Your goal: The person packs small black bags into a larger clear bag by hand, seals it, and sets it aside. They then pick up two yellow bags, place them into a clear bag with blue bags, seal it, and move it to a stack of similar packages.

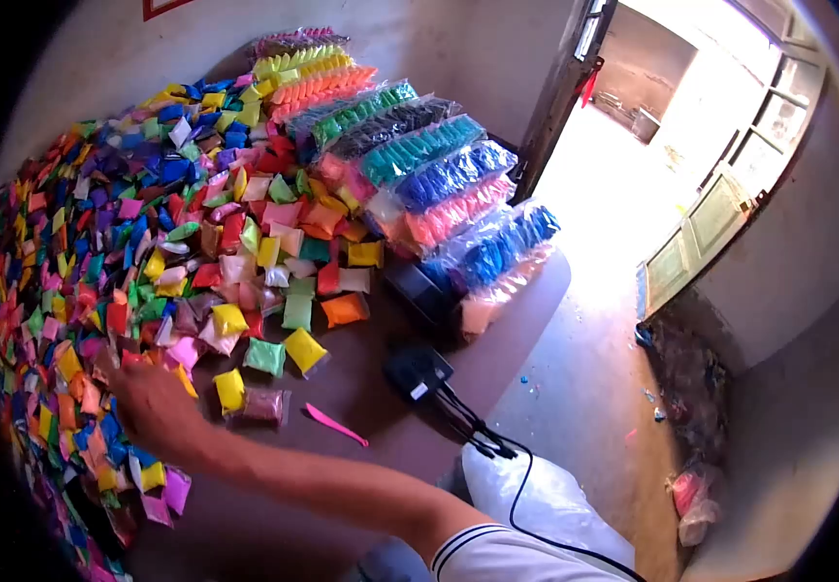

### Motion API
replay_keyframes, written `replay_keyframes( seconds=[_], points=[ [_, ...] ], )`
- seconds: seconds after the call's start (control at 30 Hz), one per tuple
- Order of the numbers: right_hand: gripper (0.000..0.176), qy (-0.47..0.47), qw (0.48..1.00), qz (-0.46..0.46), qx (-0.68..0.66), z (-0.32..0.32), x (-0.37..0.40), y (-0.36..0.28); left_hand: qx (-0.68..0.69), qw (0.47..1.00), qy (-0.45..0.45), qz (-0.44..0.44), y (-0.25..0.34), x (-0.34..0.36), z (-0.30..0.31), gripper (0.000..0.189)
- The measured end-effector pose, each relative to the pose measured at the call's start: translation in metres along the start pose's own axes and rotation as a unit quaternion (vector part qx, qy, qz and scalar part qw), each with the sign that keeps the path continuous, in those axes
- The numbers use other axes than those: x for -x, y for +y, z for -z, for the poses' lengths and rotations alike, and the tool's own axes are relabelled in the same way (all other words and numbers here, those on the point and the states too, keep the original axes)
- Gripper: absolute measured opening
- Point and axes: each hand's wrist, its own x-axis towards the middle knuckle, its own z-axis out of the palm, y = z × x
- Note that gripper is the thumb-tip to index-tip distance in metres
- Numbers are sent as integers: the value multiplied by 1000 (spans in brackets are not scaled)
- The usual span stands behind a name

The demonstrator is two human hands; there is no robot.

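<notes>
My right hand reaches across from the lower right to the left part of a big heap of small coloured packets. Its fingertips are in among the packets, and I cannot tell whether they grip one. Close by the wrist lie a yellow packet and a dull pink see-through packet. A green packet and another yellow packet sit just beyond. On the brown table rests a slim pink plastic tool. My left hand is out of the picture.
Clear bags of same-coloured packets are lined up along the table's far side. A black box with cables stands near the right edge. Beside the table is a white plastic sack. An open door stands at the right.
</notes>
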Motion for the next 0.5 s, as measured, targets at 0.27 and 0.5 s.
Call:
replay_keyframes(
  seconds=[0.27, 0.5],
  points=[
    [12, -206, 972, -104, 49, -21, 173, -7, 157, 985, 67, 7, -16, 12, -25, 28],
    [9, -187, 971, -109, 105, -14, 189, -20, 203, 966, 159, -31, -33, 19, -60, 14]
  ],
)
